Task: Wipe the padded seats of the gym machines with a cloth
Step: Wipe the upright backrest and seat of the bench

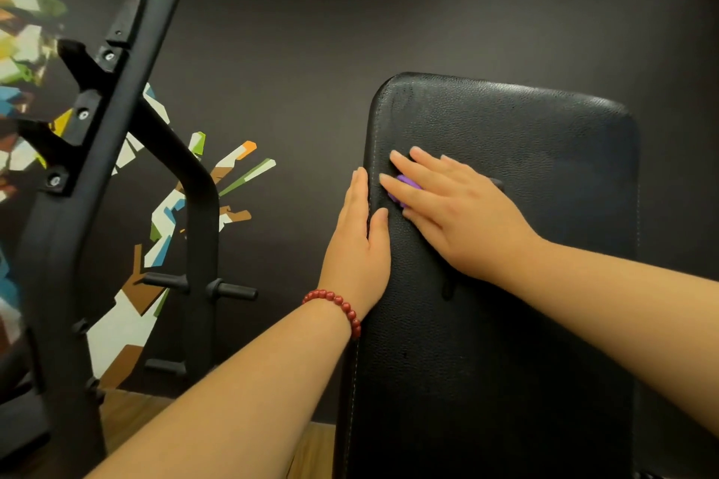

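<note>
so the purple cloth (409, 182) is mostly hidden under the fingers (406, 166) of the right hand (455, 214), spread flat and pressing it onto the pad (525, 144) near its left edge, while the left hand (358, 241) lies straight-fingered along that edge, thumb on top

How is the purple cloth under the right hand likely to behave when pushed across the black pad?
Probably soft and floppy: the purple cloth is bunched almost wholly under the right hand, fingers flat. Likely light: it fits under one hand. On the grained black pad it may drag and crumple rather than glide.
</note>
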The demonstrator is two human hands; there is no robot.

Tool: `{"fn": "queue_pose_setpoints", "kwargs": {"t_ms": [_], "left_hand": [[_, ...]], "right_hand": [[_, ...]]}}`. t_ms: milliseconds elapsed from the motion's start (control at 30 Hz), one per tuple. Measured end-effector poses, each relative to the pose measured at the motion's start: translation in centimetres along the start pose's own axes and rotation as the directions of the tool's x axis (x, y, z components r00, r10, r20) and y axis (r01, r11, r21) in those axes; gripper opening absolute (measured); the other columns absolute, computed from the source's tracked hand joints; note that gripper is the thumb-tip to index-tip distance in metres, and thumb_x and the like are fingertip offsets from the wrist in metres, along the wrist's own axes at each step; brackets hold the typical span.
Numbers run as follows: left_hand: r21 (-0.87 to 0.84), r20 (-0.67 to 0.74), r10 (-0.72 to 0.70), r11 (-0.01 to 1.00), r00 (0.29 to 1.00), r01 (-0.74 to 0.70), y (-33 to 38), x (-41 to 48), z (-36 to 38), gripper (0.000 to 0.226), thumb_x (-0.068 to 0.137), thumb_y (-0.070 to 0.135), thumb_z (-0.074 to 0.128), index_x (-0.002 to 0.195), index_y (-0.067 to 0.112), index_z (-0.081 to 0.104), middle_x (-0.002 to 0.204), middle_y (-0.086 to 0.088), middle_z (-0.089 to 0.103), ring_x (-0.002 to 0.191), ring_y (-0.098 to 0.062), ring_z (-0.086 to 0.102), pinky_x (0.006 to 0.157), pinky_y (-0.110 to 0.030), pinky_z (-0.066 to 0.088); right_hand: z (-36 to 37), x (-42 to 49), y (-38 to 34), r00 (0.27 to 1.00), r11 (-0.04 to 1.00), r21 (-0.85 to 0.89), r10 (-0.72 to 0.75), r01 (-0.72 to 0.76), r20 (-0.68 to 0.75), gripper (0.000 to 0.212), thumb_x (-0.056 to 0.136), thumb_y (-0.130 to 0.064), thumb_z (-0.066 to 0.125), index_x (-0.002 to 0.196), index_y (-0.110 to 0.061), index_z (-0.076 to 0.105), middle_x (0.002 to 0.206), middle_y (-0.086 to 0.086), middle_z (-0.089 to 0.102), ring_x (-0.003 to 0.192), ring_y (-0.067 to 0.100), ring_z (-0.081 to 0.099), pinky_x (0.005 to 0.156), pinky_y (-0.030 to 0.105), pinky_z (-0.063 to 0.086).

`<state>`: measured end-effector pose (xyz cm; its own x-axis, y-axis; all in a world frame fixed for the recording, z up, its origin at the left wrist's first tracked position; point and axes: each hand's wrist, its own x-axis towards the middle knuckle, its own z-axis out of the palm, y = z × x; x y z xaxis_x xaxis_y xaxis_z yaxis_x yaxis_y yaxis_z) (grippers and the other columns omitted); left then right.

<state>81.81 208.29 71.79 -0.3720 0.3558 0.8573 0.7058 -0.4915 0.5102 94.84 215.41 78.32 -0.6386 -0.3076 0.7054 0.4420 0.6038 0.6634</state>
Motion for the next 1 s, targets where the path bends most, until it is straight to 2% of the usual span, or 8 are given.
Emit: {"fn": "queue_pose_setpoints", "kwargs": {"t_ms": [133, 300, 500, 633, 733, 833, 933, 1000], "left_hand": [[0.015, -0.032, 0.010, 1.000, 0.999, -0.010, -0.1, -0.2, 0.4, 0.055, 0.104, 0.025, 0.034, 0.153, 0.031, 0.010, 0.158, 0.015, 0.017, 0.142, 0.002, 0.016, 0.100, -0.001, 0.011], [0.045, -0.021, 0.009, 0.999, 1.000, -0.008, -0.2, -0.3, 0.3, 0.055, 0.105, 0.027, 0.033, 0.154, 0.031, 0.009, 0.159, 0.015, 0.015, 0.131, 0.017, 0.010, 0.090, 0.012, 0.004], [0.073, -0.043, 0.027, 0.997, 0.999, -0.024, -0.3, -0.5, 0.3, 0.053, 0.105, 0.026, 0.031, 0.154, 0.030, 0.010, 0.160, 0.013, 0.015, 0.136, 0.010, 0.006, 0.088, 0.013, 0.002], [0.096, -0.046, 0.025, 0.995, 0.999, -0.020, -0.1, -0.4, 0.2, 0.053, 0.105, 0.027, 0.030, 0.154, 0.031, 0.010, 0.160, 0.014, 0.015, 0.135, 0.009, 0.008, 0.089, 0.011, 0.004], [0.122, -0.046, 0.026, 0.992, 0.999, -0.021, 0.0, -0.5, 0.2, 0.052, 0.105, 0.027, 0.029, 0.154, 0.030, 0.009, 0.159, 0.014, 0.015, 0.134, 0.012, 0.009, 0.087, 0.012, 0.003], [0.116, -0.039, 0.040, 0.993, 0.998, -0.035, 0.0, -0.6, 0.3, 0.052, 0.105, 0.025, 0.030, 0.154, 0.028, 0.010, 0.159, 0.011, 0.017, 0.124, 0.022, 0.007, 0.088, 0.013, 0.003], [0.123, -0.042, 0.033, 0.992, 0.999, -0.028, 0.2, -0.7, 0.4, 0.053, 0.105, 0.024, 0.030, 0.154, 0.028, 0.010, 0.160, 0.011, 0.016, 0.128, 0.019, 0.007, 0.088, 0.013, 0.001], [0.137, -0.055, 0.045, 0.990, 0.997, -0.038, 0.2, -0.7, 0.5, 0.053, 0.105, 0.023, 0.030, 0.154, 0.027, 0.010, 0.160, 0.011, 0.015, 0.135, 0.012, 0.009, 0.089, 0.013, 0.001]], "right_hand": [[-0.2, 1.5, 0.2, 1.000, 1.000, -0.021, -0.001, 0.001, 0.005, 0.045, 0.097, -0.032, 0.036, 0.131, -0.014, 0.060, 0.140, 0.010, 0.054, 0.130, 0.034, 0.048, 0.104, 0.050, 0.040], [0.3, 2.9, -0.5, 0.996, 0.996, -0.015, 0.089, -0.090, -0.028, 0.045, 0.097, -0.025, 0.034, 0.134, -0.012, 0.056, 0.142, 0.011, 0.051, 0.133, 0.034, 0.045, 0.105, 0.049, 0.038], [-0.4, -0.9, -0.6, 1.000, 1.000, 0.013, -0.025, 0.025, 0.011, 0.044, 0.098, -0.026, 0.034, 0.130, -0.010, 0.060, 0.140, 0.011, 0.054, 0.129, 0.033, 0.050, 0.103, 0.047, 0.041], [-0.7, 4.2, -0.1, 0.997, 0.999, -0.051, 0.011, -0.007, 0.073, 0.050, 0.099, -0.030, 0.026, 0.134, -0.011, 0.055, 0.142, 0.011, 0.051, 0.133, 0.034, 0.044, 0.104, 0.050, 0.040], [0.1, 3.3, -0.4, 0.999, 1.000, -0.029, 0.012, -0.011, 0.048, 0.046, 0.098, -0.026, 0.031, 0.136, -0.013, 0.055, 0.143, 0.011, 0.050, 0.133, 0.034, 0.044, 0.106, 0.049, 0.038], [-0.3, -1.1, -0.4, 0.997, 0.997, 0.012, -0.071, 0.070, 0.042, 0.044, 0.096, -0.025, 0.037, 0.132, -0.014, 0.059, 0.140, 0.010, 0.054, 0.130, 0.033, 0.049, 0.106, 0.046, 0.036], [-1.1, -2.8, 0.5, 0.981, 0.987, -0.013, -0.156, 0.159, 0.114, 0.046, 0.096, -0.027, 0.034, 0.134, -0.016, 0.057, 0.141, 0.009, 0.052, 0.131, 0.031, 0.048, 0.107, 0.045, 0.032], [-1.3, -1.4, 1.3, 0.993, 0.997, -0.043, -0.067, 0.071, 0.101, 0.047, 0.096, -0.026, 0.030, 0.131, -0.011, 0.058, 0.140, 0.012, 0.053, 0.128, 0.033, 0.050, 0.104, 0.050, 0.040]]}}
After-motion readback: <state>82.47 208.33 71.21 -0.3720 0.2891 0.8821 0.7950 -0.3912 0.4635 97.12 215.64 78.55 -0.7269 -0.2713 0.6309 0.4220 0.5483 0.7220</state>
